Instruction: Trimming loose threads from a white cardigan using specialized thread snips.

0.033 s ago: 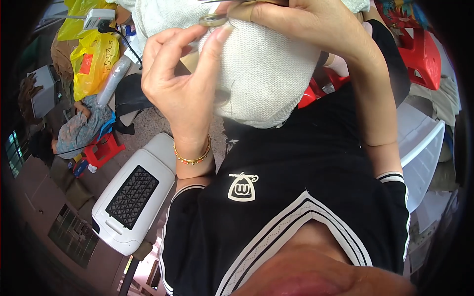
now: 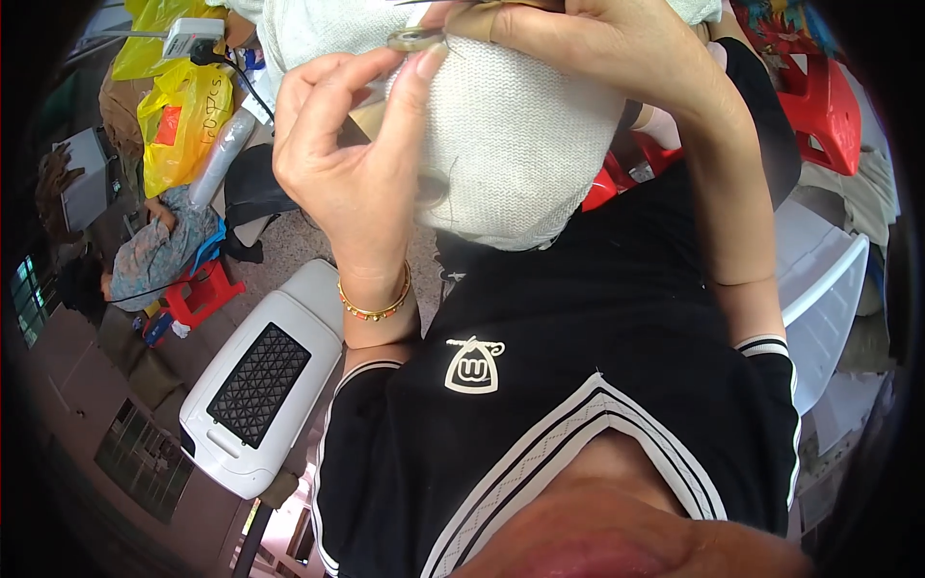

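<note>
A cream knitted garment hangs bunched in front of me, at the top of the head view. My left hand pinches a shiny round button between thumb and forefinger, against the knit. My right hand is curled over the garment just right of that button, its fingertips partly cut off by the upper edge. A thin dark pointed thing shows by its fingers; its kind is unclear. Lower on the knit, below my left thumb, is another round button with a loose dark thread beside it.
Yellow plastic bags and a power adapter with a black cable are at upper left. A white appliance with a black grille stands at lower left. Red stools and a pale plastic chair are at right. Another person is at far left.
My left hand has shifted very slightly to the left around the button. Otherwise the views look the same.
</note>
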The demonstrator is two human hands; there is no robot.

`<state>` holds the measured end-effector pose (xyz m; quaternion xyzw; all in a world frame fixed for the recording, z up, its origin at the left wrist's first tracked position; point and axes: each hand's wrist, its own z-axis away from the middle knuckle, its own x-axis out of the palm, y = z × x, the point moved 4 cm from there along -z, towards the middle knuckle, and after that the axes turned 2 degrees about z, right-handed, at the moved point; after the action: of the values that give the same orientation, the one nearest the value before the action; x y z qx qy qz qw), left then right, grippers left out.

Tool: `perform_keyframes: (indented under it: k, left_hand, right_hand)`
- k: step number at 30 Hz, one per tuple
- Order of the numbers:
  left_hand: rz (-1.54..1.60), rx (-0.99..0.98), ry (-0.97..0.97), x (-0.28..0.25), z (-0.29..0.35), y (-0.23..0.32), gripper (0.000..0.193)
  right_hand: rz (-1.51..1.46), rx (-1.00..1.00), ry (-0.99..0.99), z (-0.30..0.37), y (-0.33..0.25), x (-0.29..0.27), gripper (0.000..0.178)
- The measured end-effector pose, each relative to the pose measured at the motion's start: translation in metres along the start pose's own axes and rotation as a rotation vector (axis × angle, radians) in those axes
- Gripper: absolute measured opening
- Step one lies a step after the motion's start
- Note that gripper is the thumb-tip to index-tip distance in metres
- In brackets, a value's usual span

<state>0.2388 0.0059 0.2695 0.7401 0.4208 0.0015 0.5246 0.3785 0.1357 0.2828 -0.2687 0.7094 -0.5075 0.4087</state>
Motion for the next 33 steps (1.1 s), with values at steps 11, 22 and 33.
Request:
perform_keyframes:
  k: [11,22,33]
  left_hand:
    - [-0.03,0.173,0.03,0.002,-0.006,-0.003,0.009]
    - [-0.101,0.17,-0.038,0.0,-0.006,-0.005,0.009]
    - [-0.05,0.129,-0.004,-0.001,-0.003,-0.004,0.009]
  right_hand:
    - [0.126,-0.136,0.132,0.026,-0.019,-0.009,0.035]
    - [0.641,-0.188,0.092,0.024,-0.047,0.001,0.026]
    - [0.712,-0.135,0.064,0.019,-0.052,0.01,0.018]
